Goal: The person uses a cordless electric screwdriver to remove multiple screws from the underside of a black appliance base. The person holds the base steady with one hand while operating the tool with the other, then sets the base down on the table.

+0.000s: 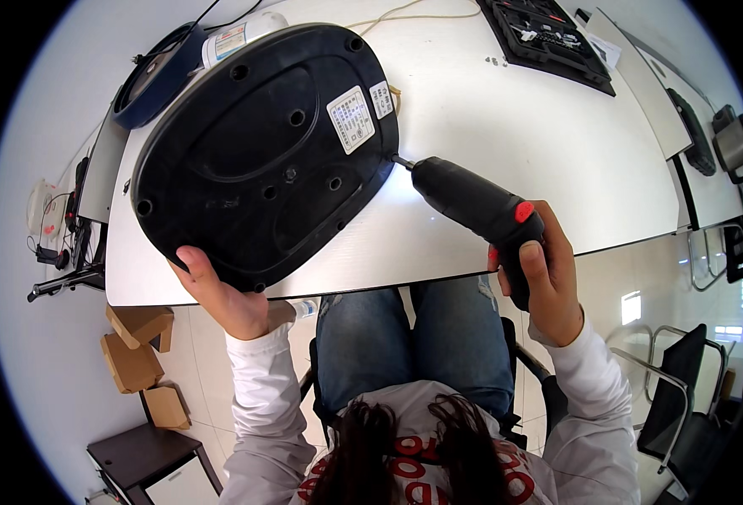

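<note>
A black oval plastic base (220, 185) is tilted up over the white table, its underside towards me. It has several round holes and white labels (350, 119) near its right edge. My left hand (228, 299) grips its lower left rim, thumb on the near face and the other fingers hidden behind. My right hand (552, 286) is wrapped around the handle of a black cordless screwdriver (468, 198) with red buttons. The screwdriver's bit meets the right edge of the base, at or beside a hole there; the screw, if any, is too small to see.
An open black tool case (548, 46) lies at the far right, small metal pieces (496, 61) beside it. Behind the base are a white bottle (241, 38), a dark blue round-rimmed object (157, 76) and a beige cable (422, 15). Cardboard boxes (132, 362) stand on the floor, left.
</note>
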A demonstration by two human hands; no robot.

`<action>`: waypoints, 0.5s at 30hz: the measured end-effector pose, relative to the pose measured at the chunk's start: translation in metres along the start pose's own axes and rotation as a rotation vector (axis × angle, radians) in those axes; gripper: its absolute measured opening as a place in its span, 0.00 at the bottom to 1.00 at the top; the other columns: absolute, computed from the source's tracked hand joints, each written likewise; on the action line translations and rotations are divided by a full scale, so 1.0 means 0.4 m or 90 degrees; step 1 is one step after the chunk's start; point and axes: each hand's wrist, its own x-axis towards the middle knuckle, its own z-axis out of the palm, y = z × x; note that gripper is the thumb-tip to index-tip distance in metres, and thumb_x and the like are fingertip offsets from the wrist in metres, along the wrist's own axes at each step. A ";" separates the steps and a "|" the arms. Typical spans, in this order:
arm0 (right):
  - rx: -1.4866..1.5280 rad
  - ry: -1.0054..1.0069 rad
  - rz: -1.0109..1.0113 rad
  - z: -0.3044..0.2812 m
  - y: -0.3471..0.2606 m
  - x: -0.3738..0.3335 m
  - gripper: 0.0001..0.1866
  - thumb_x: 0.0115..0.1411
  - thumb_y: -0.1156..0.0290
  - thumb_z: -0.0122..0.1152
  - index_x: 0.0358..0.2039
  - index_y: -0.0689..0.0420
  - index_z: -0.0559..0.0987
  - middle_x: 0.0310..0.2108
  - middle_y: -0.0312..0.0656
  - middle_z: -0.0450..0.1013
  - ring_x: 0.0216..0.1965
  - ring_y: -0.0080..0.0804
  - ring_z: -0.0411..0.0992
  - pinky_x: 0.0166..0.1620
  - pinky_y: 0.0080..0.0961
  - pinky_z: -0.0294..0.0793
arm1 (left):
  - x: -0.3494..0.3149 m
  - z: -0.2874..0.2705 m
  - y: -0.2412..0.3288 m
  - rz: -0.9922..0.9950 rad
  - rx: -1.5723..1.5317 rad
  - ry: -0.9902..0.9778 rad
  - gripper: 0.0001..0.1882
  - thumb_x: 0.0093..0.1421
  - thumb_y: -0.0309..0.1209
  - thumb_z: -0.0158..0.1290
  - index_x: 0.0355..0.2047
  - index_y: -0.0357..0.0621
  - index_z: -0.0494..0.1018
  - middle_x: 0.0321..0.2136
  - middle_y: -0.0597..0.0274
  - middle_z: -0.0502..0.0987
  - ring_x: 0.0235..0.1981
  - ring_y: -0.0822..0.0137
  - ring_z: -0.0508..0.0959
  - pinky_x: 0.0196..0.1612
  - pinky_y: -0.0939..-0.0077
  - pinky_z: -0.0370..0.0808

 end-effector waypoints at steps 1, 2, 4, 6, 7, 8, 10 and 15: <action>-0.004 0.003 -0.007 0.003 0.001 -0.003 0.24 0.62 0.53 0.51 0.45 0.62 0.66 0.22 0.36 0.72 0.16 0.17 0.64 0.22 0.15 0.63 | 0.000 0.000 -0.001 -0.003 -0.004 -0.001 0.35 0.61 0.51 0.47 0.61 0.43 0.56 0.58 0.59 0.62 0.56 0.62 0.66 0.58 0.72 0.65; -0.007 0.006 -0.014 0.006 0.002 -0.005 0.24 0.62 0.53 0.51 0.45 0.62 0.66 0.22 0.37 0.72 0.16 0.17 0.64 0.22 0.15 0.63 | 0.001 0.001 -0.001 -0.006 -0.007 -0.003 0.35 0.61 0.51 0.47 0.61 0.43 0.56 0.58 0.59 0.62 0.56 0.62 0.66 0.58 0.72 0.65; -0.008 0.006 -0.010 0.008 0.002 -0.008 0.23 0.62 0.53 0.51 0.45 0.62 0.66 0.22 0.37 0.72 0.16 0.17 0.64 0.22 0.15 0.63 | 0.000 0.003 0.000 -0.005 -0.013 -0.004 0.34 0.61 0.51 0.47 0.60 0.43 0.56 0.58 0.59 0.63 0.56 0.62 0.66 0.58 0.72 0.65; -0.003 0.003 -0.004 0.007 0.003 -0.008 0.23 0.62 0.54 0.51 0.45 0.62 0.66 0.22 0.37 0.72 0.17 0.17 0.64 0.22 0.15 0.63 | -0.002 0.008 0.003 0.002 -0.017 -0.005 0.34 0.61 0.51 0.48 0.60 0.43 0.57 0.57 0.59 0.63 0.56 0.62 0.67 0.58 0.72 0.65; 0.003 -0.001 -0.001 0.006 0.003 -0.005 0.22 0.62 0.55 0.51 0.45 0.62 0.66 0.22 0.37 0.72 0.17 0.17 0.64 0.23 0.15 0.63 | -0.003 0.010 0.003 -0.001 -0.018 -0.002 0.34 0.61 0.51 0.48 0.60 0.43 0.57 0.57 0.59 0.63 0.56 0.62 0.67 0.58 0.72 0.65; 0.008 -0.003 0.002 0.004 0.003 -0.004 0.21 0.62 0.56 0.51 0.45 0.62 0.66 0.22 0.37 0.72 0.17 0.17 0.64 0.23 0.15 0.63 | -0.005 0.011 0.005 -0.004 -0.020 0.001 0.34 0.61 0.51 0.48 0.60 0.43 0.57 0.57 0.59 0.64 0.56 0.62 0.67 0.57 0.72 0.65; 0.012 0.006 0.009 0.006 0.001 -0.008 0.22 0.62 0.56 0.51 0.45 0.62 0.66 0.22 0.38 0.73 0.17 0.17 0.65 0.23 0.15 0.64 | -0.006 0.011 0.003 -0.008 -0.021 0.004 0.34 0.61 0.51 0.48 0.60 0.43 0.58 0.57 0.59 0.64 0.56 0.62 0.67 0.57 0.72 0.65; -0.042 0.021 -0.009 -0.002 -0.020 -0.028 0.25 0.60 0.54 0.55 0.45 0.63 0.67 0.24 0.40 0.73 0.19 0.20 0.67 0.25 0.16 0.65 | -0.010 0.009 -0.008 -0.020 -0.036 0.031 0.34 0.61 0.51 0.49 0.60 0.43 0.58 0.57 0.59 0.64 0.56 0.61 0.67 0.57 0.71 0.65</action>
